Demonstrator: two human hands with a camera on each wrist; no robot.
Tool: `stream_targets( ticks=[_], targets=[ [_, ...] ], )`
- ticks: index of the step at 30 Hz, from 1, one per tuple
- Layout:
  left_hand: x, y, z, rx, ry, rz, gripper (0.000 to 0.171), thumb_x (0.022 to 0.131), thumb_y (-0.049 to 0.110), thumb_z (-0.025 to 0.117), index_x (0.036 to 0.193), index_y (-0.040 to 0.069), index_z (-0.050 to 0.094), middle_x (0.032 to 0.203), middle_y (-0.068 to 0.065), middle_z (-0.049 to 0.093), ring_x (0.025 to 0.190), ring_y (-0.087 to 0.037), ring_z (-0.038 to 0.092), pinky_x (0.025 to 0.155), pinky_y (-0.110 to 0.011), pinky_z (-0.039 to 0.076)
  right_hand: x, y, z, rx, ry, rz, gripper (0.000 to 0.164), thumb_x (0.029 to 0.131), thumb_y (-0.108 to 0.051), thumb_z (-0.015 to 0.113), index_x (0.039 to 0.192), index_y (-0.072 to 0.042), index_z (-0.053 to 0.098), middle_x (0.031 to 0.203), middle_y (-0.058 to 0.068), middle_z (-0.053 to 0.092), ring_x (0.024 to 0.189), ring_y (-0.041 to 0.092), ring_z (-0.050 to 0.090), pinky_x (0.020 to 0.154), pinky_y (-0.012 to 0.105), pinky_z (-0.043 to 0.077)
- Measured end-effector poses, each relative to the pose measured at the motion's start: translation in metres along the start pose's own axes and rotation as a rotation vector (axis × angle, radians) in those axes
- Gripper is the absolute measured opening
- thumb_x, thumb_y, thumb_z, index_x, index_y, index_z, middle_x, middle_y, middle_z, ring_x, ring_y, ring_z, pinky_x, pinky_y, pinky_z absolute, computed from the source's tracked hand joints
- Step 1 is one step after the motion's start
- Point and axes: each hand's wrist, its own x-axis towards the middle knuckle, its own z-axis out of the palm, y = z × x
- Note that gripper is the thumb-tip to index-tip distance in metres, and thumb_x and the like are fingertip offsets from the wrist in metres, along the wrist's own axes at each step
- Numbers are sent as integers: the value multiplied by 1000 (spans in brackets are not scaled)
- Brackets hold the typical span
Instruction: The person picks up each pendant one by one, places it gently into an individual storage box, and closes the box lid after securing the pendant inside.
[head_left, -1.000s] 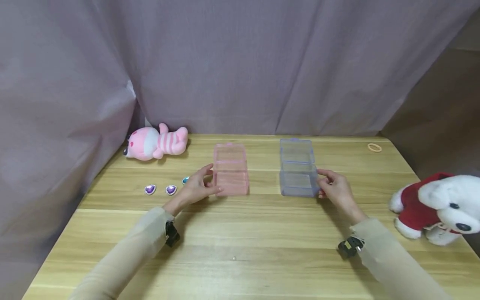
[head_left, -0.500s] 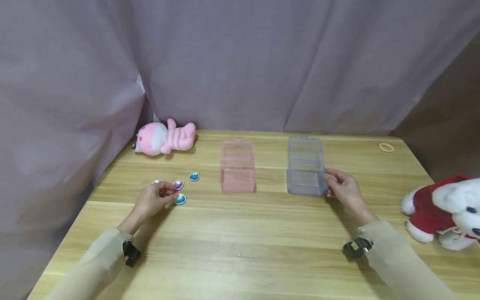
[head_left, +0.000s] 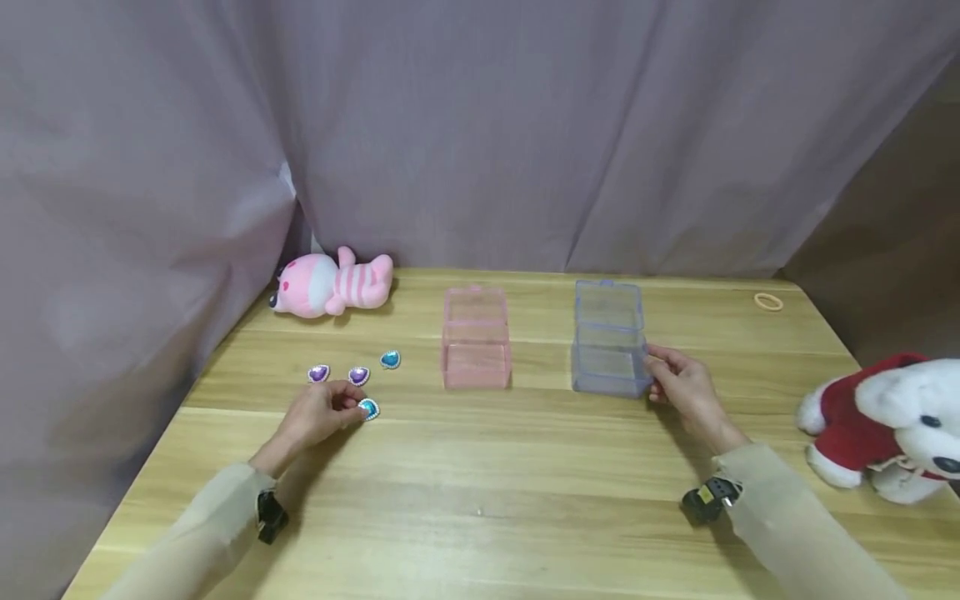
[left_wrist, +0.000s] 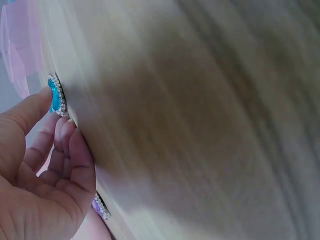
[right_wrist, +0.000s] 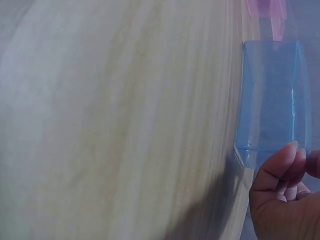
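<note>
My left hand (head_left: 318, 414) is at a blue heart-shaped gem (left_wrist: 56, 95) with a beaded silver rim, low on the table. The thumb lies on the gem's face and the curled fingers are at its edge, pinching it. Just behind are two purple heart gems (head_left: 358, 376) and another blue heart gem (head_left: 390, 359). On the right, my right hand (head_left: 686, 392) grips the right side wall of a clear blue plastic box (head_left: 609, 382), thumb at the near corner. The box's lid is tipped back. A clear pink box (head_left: 476, 377) of the same shape, also with its lid back, stands between the hands.
A pink striped plush toy (head_left: 333, 285) lies at the back left. The white plush dog (head_left: 885, 425) in red sits at the right edge. Near the back right corner is a tan ring (head_left: 768, 302). Grey cloth (head_left: 450, 142) hangs behind the wooden table.
My left hand has left the pink box and gone left to the gems, taking hold of the near blue one and shifting it slightly. The right hand stays on the blue box.
</note>
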Motion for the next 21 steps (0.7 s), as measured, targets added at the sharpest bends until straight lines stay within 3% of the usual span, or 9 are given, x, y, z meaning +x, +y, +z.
stream_targets(
  ticks=[5, 8, 15, 21],
  targets=[
    [2, 3, -2, -22, 11, 14, 21, 81, 18, 73, 97, 4, 68, 82, -2, 68, 74, -10, 59, 67, -22, 47, -1, -1, 1, 21, 12, -14, 51, 96, -10, 46, 139, 13, 30, 68, -13, 50, 55, -3, 47, 51, 12, 48],
    [9, 11, 0, -97, 36, 20, 24, 85, 14, 70, 103, 0, 66, 86, -8, 68, 77, -14, 62, 64, -21, 50, -2, 0, 1, -11, 22, -38, 49, 96, -7, 45, 137, 14, 32, 68, -12, 49, 55, -3, 47, 50, 12, 48],
    [44, 52, 23, -424, -77, -17, 50, 91, 18, 62, 133, -4, 46, 90, -16, 62, 67, -26, 64, 57, -36, 57, -4, 1, 1, -108, 58, -81, 45, 96, -6, 47, 136, 12, 38, 73, -9, 45, 57, -2, 48, 53, 14, 50],
    [68, 69, 43, -544, -172, -99, 57, 94, 16, 57, 143, -2, 33, 83, -15, 63, 60, -10, 62, 60, -29, 57, -5, -3, -4, -161, 85, -104, 44, 95, -7, 48, 135, 11, 40, 73, -8, 45, 56, -2, 48, 52, 14, 50]
  ],
)
